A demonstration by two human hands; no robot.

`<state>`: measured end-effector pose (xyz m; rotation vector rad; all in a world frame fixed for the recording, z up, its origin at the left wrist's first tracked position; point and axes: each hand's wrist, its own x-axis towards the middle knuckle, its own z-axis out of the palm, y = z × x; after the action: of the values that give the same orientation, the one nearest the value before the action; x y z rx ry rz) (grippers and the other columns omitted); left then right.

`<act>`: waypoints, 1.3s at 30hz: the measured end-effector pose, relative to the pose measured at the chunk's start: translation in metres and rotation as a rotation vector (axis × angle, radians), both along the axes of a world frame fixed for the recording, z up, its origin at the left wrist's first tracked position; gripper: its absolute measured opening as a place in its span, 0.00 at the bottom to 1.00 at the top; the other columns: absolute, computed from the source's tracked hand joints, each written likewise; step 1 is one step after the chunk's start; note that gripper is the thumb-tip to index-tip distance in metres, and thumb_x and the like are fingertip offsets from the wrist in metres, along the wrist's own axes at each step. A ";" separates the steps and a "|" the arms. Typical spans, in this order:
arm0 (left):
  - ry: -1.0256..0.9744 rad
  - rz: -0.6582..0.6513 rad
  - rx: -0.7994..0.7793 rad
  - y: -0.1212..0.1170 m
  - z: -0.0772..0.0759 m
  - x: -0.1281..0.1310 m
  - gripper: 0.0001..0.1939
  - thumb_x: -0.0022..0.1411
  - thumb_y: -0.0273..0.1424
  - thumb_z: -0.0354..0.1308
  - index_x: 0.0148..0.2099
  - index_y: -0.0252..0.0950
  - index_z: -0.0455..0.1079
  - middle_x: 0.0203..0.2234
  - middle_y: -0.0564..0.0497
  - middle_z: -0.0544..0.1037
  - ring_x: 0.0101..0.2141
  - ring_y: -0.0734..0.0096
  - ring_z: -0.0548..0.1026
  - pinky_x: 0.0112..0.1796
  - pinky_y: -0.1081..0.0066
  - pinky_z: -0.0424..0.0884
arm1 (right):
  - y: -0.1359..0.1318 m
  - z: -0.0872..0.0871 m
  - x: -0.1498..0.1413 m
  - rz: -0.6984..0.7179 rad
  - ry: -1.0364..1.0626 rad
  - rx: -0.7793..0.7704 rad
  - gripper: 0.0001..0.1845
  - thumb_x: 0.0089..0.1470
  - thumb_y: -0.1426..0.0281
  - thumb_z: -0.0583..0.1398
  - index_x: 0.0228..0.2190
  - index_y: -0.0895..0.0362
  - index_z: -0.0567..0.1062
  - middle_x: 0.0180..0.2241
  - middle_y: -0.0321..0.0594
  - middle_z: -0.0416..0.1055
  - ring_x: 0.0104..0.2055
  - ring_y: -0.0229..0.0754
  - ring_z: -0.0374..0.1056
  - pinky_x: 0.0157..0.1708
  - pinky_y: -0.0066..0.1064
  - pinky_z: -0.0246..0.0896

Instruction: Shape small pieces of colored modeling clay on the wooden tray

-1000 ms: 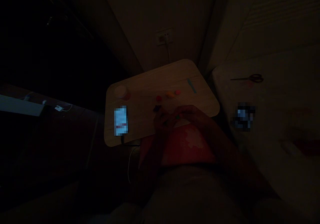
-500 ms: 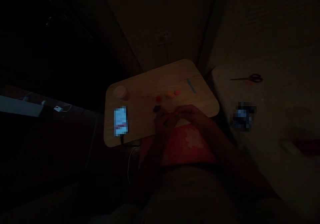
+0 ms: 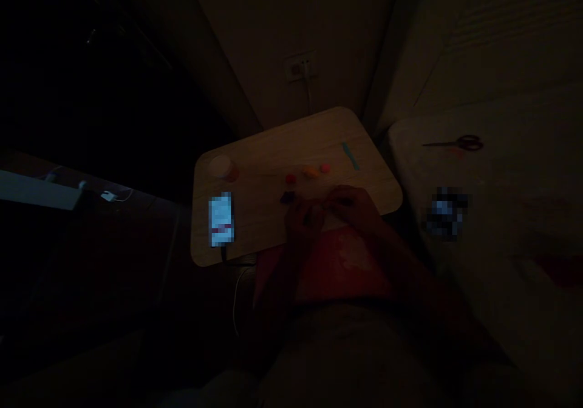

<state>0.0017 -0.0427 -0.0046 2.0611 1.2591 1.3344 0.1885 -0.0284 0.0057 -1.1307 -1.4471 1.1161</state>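
In dim light, my left hand [image 3: 304, 218] is closed, fingers curled, over the near edge of a small wooden table [image 3: 259, 207]. My right hand [image 3: 354, 206] meets it fingertip to fingertip, its fingers pinched together. What lies between them is hidden by the fingers and the dark. Just beyond my left fingers is a dark purple piece [image 3: 287, 197]. Behind it lie a round red lump [image 3: 290, 179], an orange lump [image 3: 311, 172] and a round pink lump [image 3: 325, 169]. A flat teal strip [image 3: 350, 156], shaped somewhat like a toy knife, rests at the right.
A lidded tub [image 3: 222, 167] stands at the table's left, with a lit, blurred-out phone [image 3: 221, 221] in front. Red fabric or a seat [image 3: 319, 274] shows below the hands. Scissors [image 3: 455, 143] and a pixelated object [image 3: 447, 214] lie on the pale surface at right. A wall socket [image 3: 300, 66] holds a plug.
A small green piece showed at my right fingertips earlier; now it is out of sight. My right hand has lifted and turned slightly, and my left hand has shifted a little right.
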 end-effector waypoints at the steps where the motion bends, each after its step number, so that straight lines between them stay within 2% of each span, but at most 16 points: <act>1: -0.018 -0.002 -0.008 -0.001 0.001 0.000 0.08 0.66 0.34 0.61 0.46 0.39 0.76 0.35 0.49 0.77 0.35 0.65 0.73 0.40 0.64 0.72 | 0.000 -0.001 0.002 -0.027 -0.070 0.034 0.10 0.56 0.60 0.68 0.28 0.53 0.84 0.35 0.43 0.80 0.38 0.46 0.74 0.41 0.39 0.67; 5: -0.177 0.054 0.011 -0.001 0.000 -0.002 0.08 0.61 0.33 0.57 0.44 0.41 0.67 0.32 0.50 0.68 0.33 0.66 0.66 0.36 0.65 0.67 | -0.001 -0.003 0.001 -0.063 -0.359 0.121 0.08 0.60 0.66 0.65 0.32 0.52 0.86 0.39 0.46 0.79 0.44 0.51 0.74 0.48 0.44 0.66; 9: -0.243 0.054 0.035 0.003 0.000 -0.005 0.08 0.60 0.34 0.55 0.40 0.42 0.58 0.34 0.50 0.64 0.35 0.64 0.65 0.38 0.64 0.66 | -0.004 -0.002 -0.009 -0.057 -0.557 0.153 0.07 0.60 0.66 0.66 0.35 0.52 0.86 0.40 0.48 0.78 0.45 0.52 0.72 0.46 0.43 0.66; 14: -0.090 -0.018 0.062 0.005 0.004 -0.011 0.03 0.63 0.27 0.51 0.37 0.41 0.60 0.32 0.51 0.67 0.36 0.65 0.67 0.40 0.64 0.67 | -0.005 -0.001 -0.014 -0.144 -0.542 0.133 0.07 0.59 0.66 0.67 0.36 0.55 0.85 0.41 0.48 0.78 0.44 0.52 0.74 0.45 0.42 0.67; 18: 0.034 -0.006 0.061 0.000 0.003 -0.015 0.05 0.60 0.24 0.53 0.36 0.40 0.64 0.29 0.52 0.70 0.31 0.68 0.69 0.34 0.68 0.67 | -0.001 0.000 -0.005 -0.179 -0.484 0.158 0.09 0.62 0.66 0.63 0.36 0.55 0.83 0.42 0.48 0.78 0.43 0.51 0.74 0.46 0.42 0.67; 20: 0.103 -0.008 0.060 -0.003 0.001 -0.015 0.06 0.59 0.23 0.54 0.37 0.39 0.66 0.29 0.52 0.71 0.31 0.68 0.71 0.35 0.69 0.69 | 0.004 0.003 0.004 -0.304 -0.498 0.159 0.10 0.62 0.64 0.62 0.36 0.55 0.82 0.40 0.48 0.78 0.41 0.51 0.74 0.44 0.41 0.67; 23: 0.209 0.001 0.037 -0.006 -0.002 -0.011 0.08 0.60 0.24 0.57 0.41 0.39 0.72 0.36 0.48 0.75 0.37 0.65 0.75 0.40 0.67 0.73 | 0.020 0.008 0.019 -0.538 -0.609 0.084 0.13 0.62 0.61 0.60 0.37 0.56 0.80 0.40 0.50 0.78 0.39 0.52 0.72 0.42 0.41 0.66; 27: 0.334 0.047 -0.063 -0.005 -0.002 -0.005 0.13 0.64 0.31 0.64 0.51 0.40 0.74 0.46 0.44 0.77 0.44 0.59 0.78 0.45 0.63 0.76 | 0.047 0.008 0.031 -0.670 -0.779 0.037 0.17 0.60 0.58 0.61 0.43 0.58 0.78 0.45 0.55 0.77 0.44 0.56 0.71 0.43 0.43 0.65; 32: 0.439 0.081 -0.143 -0.002 0.001 -0.001 0.20 0.63 0.36 0.68 0.57 0.39 0.74 0.51 0.40 0.74 0.46 0.53 0.78 0.46 0.59 0.78 | 0.069 0.006 0.027 -0.611 -0.925 -0.033 0.18 0.63 0.62 0.58 0.43 0.64 0.78 0.48 0.65 0.75 0.46 0.60 0.72 0.45 0.47 0.66; 36: 0.447 0.061 -0.153 0.001 0.002 -0.001 0.14 0.66 0.34 0.66 0.53 0.39 0.77 0.49 0.42 0.73 0.43 0.57 0.78 0.44 0.60 0.77 | 0.076 0.008 0.025 -0.590 -0.958 -0.166 0.19 0.65 0.67 0.54 0.43 0.68 0.80 0.46 0.72 0.75 0.47 0.65 0.75 0.45 0.51 0.67; 39: 0.411 0.050 -0.142 0.002 0.001 -0.001 0.11 0.66 0.32 0.66 0.51 0.39 0.78 0.48 0.43 0.74 0.43 0.59 0.78 0.44 0.62 0.77 | 0.076 0.007 0.029 -0.556 -0.959 -0.167 0.18 0.63 0.68 0.56 0.43 0.69 0.79 0.45 0.73 0.75 0.47 0.67 0.75 0.45 0.52 0.67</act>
<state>0.0009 -0.0404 -0.0032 2.2846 1.5301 0.8318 0.2179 0.0472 0.0124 -2.1975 -1.5503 0.2702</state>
